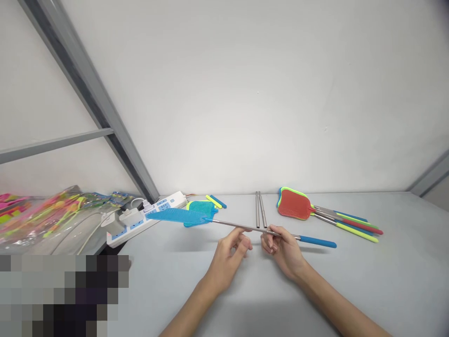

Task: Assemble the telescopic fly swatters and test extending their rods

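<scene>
A blue fly swatter point(178, 216) is held above the table, its flat head to the left and its blue handle to the right. My right hand point(282, 250) pinches its metal rod near the middle, with the fingers curled underneath. Just left of that, my left hand point(229, 255) has loosely bent, parted fingers, the index finger at the underside of the rod. Whether it touches the rod is hard to tell. Behind the rod lie two loose metal tubes point(258, 210). A teal swatter head point(200, 211) and small yellow and blue handle grips point(214, 201) lie farther left.
Several swatters with a red head point(293, 204) on top are stacked at the right. A white power strip point(147, 220) with plugs and cables stands at the left. Beyond it are plastic-bagged colourful items point(52, 215). A wall closes off the back, and metal frame posts point(122, 150) stand at the sides.
</scene>
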A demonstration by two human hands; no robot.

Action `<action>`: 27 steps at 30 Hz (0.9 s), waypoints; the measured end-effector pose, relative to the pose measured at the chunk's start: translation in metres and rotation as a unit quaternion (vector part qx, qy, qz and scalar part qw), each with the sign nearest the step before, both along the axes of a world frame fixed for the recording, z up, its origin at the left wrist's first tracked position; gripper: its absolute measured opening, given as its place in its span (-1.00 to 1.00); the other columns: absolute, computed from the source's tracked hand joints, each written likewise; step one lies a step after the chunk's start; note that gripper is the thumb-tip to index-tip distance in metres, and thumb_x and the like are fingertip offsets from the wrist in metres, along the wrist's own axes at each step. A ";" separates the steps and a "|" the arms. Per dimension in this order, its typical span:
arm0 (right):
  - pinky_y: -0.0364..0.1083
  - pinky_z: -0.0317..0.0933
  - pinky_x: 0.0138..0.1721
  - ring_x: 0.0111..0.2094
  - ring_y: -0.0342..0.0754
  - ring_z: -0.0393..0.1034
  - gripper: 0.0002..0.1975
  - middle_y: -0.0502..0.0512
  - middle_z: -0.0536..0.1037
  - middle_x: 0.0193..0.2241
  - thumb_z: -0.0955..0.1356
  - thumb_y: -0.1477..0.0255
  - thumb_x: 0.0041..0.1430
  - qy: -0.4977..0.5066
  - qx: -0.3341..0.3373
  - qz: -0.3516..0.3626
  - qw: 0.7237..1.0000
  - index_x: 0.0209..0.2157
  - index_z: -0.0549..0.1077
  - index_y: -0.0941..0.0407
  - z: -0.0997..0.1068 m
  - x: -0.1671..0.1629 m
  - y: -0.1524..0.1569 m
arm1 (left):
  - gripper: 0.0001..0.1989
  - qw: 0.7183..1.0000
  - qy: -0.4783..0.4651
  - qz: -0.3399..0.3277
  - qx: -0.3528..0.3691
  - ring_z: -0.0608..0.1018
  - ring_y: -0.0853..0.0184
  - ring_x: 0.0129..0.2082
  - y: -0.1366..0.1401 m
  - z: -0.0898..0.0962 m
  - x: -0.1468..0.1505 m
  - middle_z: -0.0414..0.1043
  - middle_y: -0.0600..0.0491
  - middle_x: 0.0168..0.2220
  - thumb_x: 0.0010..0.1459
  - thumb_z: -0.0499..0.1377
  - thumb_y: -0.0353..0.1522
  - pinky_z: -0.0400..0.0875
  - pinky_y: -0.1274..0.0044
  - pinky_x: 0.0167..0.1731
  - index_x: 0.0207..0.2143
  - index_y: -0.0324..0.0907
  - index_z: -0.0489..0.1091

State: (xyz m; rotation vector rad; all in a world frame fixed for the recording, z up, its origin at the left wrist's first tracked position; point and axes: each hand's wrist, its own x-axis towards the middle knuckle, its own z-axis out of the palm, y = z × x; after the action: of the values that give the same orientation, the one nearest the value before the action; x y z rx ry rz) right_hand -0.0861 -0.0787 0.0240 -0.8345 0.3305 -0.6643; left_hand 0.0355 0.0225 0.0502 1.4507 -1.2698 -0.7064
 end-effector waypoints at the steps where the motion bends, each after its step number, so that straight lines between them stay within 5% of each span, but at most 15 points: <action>1: -0.13 -0.14 -0.57 -0.67 -0.19 -0.01 -0.61 -0.06 0.05 -0.78 0.19 0.34 0.04 -0.004 0.002 0.004 1.000 -0.78 0.29 0.17 0.000 0.000 0.002 | -0.68 0.999 0.032 -0.005 -0.003 0.35 0.42 -0.55 -0.001 -0.002 -0.002 0.33 0.09 -0.51 0.11 -0.08 -0.23 0.24 0.56 -0.47 -0.13 -0.16 0.24; 10: -0.13 -0.10 -0.53 -0.66 -0.18 0.04 -0.60 -0.04 0.13 -0.78 0.19 0.31 0.06 0.019 -0.035 0.042 0.998 -0.76 0.29 0.17 -0.005 0.002 0.015 | -0.78 0.978 0.199 -0.053 -0.019 0.34 0.47 -0.62 -0.012 -0.016 -0.011 0.25 0.14 -0.58 0.11 -0.07 -0.23 0.21 0.58 -0.55 -0.39 -0.21 0.19; 27: -0.17 -0.12 -0.58 -0.62 -0.15 0.18 -0.61 -0.06 0.11 -0.78 0.20 0.27 0.06 0.019 -0.062 0.079 0.995 -0.72 0.29 0.19 -0.008 0.007 0.018 | -0.79 0.979 0.190 -0.070 -0.022 0.34 0.48 -0.66 -0.019 -0.023 -0.009 0.29 0.14 -0.65 0.07 0.02 -0.25 0.20 0.61 -0.62 -0.50 -0.22 0.17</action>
State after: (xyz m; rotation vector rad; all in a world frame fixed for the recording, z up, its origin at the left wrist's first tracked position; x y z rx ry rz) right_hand -0.0792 -0.0610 0.0164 -0.9815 0.2567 -0.5261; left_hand 0.0260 0.0036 0.0275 1.1300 -1.0855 -0.9927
